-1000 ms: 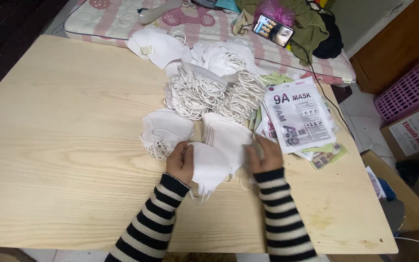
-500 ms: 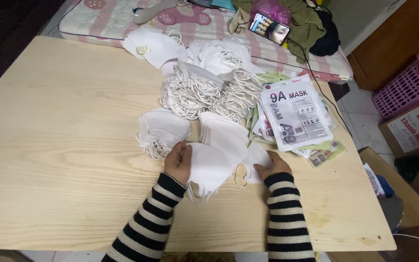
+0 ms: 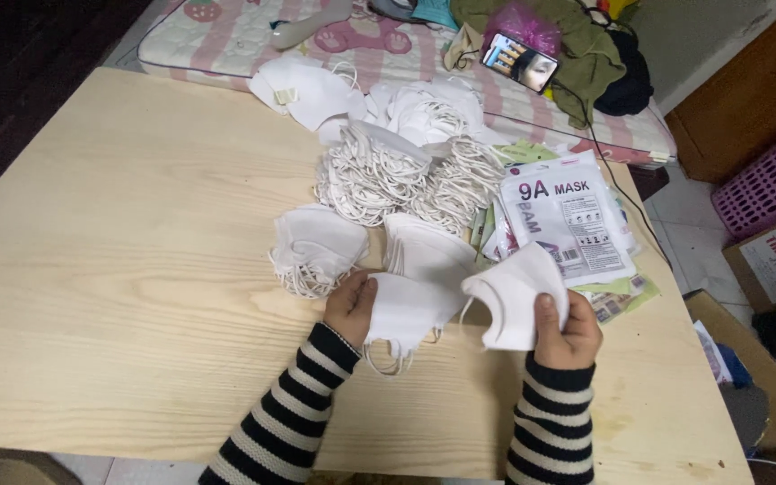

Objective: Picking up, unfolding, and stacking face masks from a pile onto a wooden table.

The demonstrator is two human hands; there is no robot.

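A white folded mask (image 3: 518,305) is pinched in the right hand (image 3: 568,330) above the counter (image 3: 119,269) at 5 o'clock, while the left hand (image 3: 350,308) grips a stack of masks (image 3: 404,310) lying just at its 9 o'clock.

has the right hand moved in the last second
Yes. The right hand lifted one white mask rightward off the stack, toward the printed packet.
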